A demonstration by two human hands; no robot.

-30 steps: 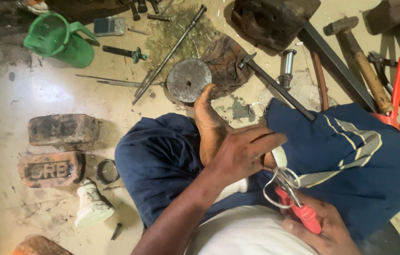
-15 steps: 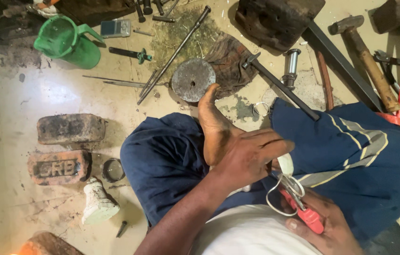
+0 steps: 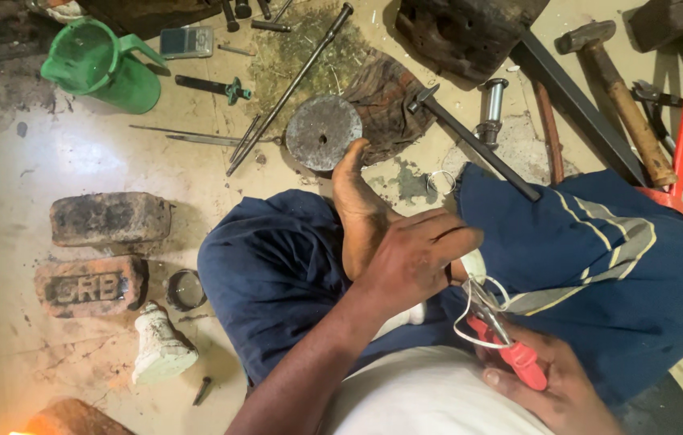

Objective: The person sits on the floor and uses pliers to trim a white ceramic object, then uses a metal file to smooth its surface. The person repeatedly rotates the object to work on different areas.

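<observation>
While the right hand (image 3: 547,383) grips red-handled pliers (image 3: 511,354), the left hand (image 3: 414,258) just above it curls closed, pinching a loop of white wire (image 3: 478,310) at the pliers' tip.

Green jug (image 3: 104,68), two bricks (image 3: 108,217), hammer (image 3: 619,93), metal disc (image 3: 323,133).

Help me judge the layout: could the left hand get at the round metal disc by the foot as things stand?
Probably yes. The left hand is over the lap, and the round metal disc lies just past the bare foot, uncovered on top, though the hand is busy at the white wire.
</observation>
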